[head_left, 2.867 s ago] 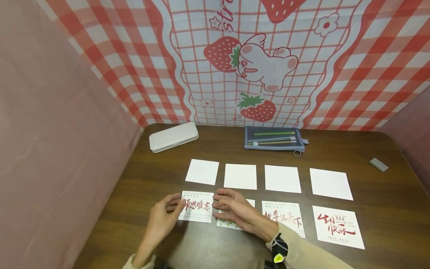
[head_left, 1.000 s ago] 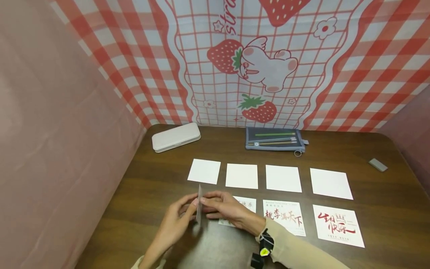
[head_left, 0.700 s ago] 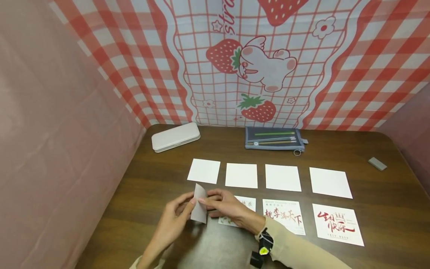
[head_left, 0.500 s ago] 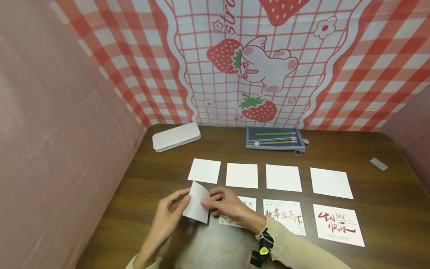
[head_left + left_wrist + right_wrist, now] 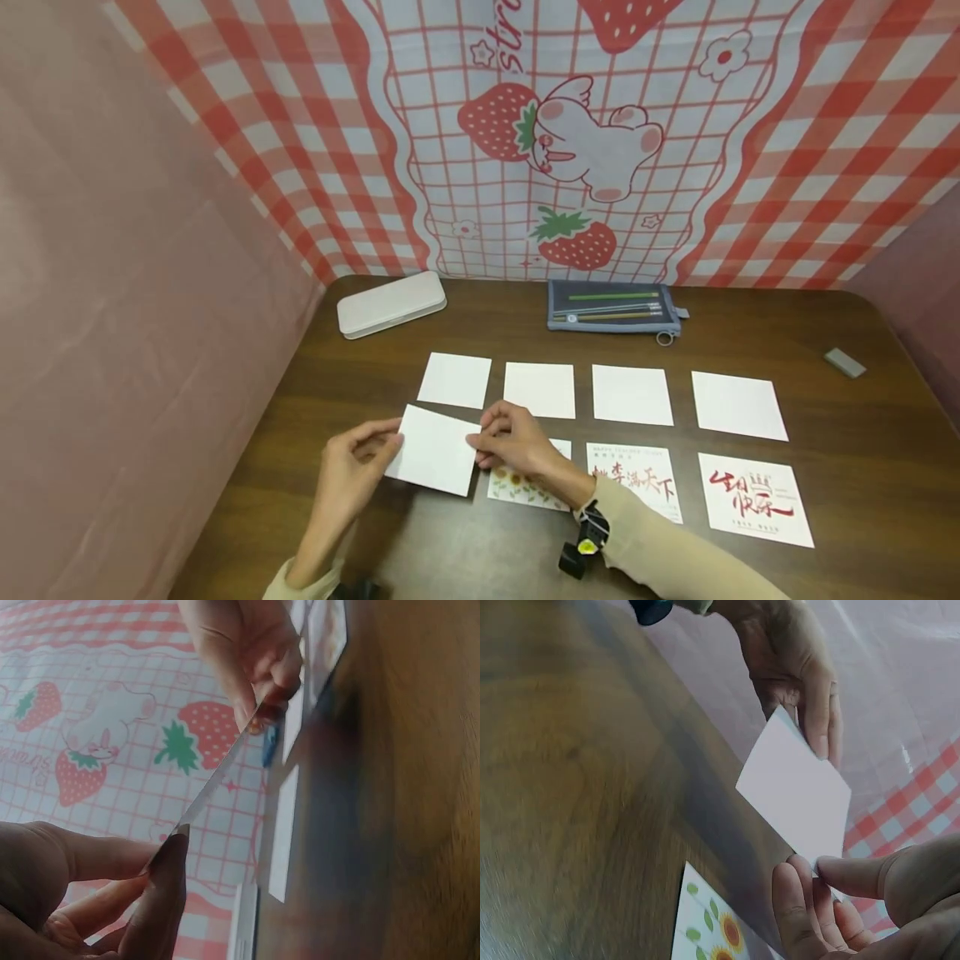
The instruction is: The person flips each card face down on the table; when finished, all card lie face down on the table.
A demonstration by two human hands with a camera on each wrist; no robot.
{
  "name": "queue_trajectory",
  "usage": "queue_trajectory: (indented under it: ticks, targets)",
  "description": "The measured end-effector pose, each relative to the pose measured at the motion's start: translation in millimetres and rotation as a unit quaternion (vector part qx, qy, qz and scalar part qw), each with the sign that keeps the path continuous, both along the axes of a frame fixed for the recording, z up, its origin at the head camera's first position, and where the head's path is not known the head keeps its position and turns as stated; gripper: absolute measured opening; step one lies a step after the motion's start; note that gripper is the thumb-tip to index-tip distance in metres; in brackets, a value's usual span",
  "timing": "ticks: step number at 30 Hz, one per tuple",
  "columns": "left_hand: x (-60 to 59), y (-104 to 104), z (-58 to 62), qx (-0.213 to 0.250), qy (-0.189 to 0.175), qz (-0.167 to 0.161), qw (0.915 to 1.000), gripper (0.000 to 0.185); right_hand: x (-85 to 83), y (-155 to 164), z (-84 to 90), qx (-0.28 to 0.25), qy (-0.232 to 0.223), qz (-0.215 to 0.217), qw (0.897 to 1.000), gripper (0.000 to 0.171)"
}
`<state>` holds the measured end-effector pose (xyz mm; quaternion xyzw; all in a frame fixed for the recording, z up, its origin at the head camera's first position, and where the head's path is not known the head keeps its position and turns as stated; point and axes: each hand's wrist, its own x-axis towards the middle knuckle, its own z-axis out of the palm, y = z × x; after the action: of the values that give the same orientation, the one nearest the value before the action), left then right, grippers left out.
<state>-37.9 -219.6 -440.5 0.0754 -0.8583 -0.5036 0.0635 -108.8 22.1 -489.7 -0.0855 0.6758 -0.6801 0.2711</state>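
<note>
A strawberry-print backdrop (image 5: pixel 570 150) rises behind the dark wooden table (image 5: pixel 360 392). Just above the table's near-left part, a blank-side-up white card (image 5: pixel 433 450) hangs between both hands: the left hand (image 5: pixel 348 471) pinches its left edge, the right hand (image 5: pixel 517 442) pinches its right edge with thumb and fingertips. To set it down well, I judge it should be lowered flat and squared with the row beside the sunflower card (image 5: pixel 525 487), under the four blank cards (image 5: pixel 630 395). At the back, an open grey pencil case (image 5: pixel 611 310) holds several pens; the white tin (image 5: pixel 390 304) is closed, its contents hidden.
</note>
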Motion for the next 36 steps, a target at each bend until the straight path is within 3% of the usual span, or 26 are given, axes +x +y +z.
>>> queue_trajectory:
  ticks: [12, 26, 36]
  targets:
    - [-15.9, -0.3, -19.1, -0.071, -0.032, -0.008, 0.9969, 0.025, -7.4, -2.3, -1.1, 0.075, 0.022, -0.04, 0.996, 0.027]
    - [-22.5, -2.3, -29.8, -0.1, -0.058, -0.02, 0.9931, 0.029, -4.5, -12.1, -3.2, 0.096, 0.051, -0.064, 0.992, 0.023]
    - [-24.2, -1.4, -31.7, -0.149, -0.089, -0.026, 0.9845, 0.033, -3.7, -13.1, -2.8, 0.121, 0.093, -0.058, 0.987, 0.017]
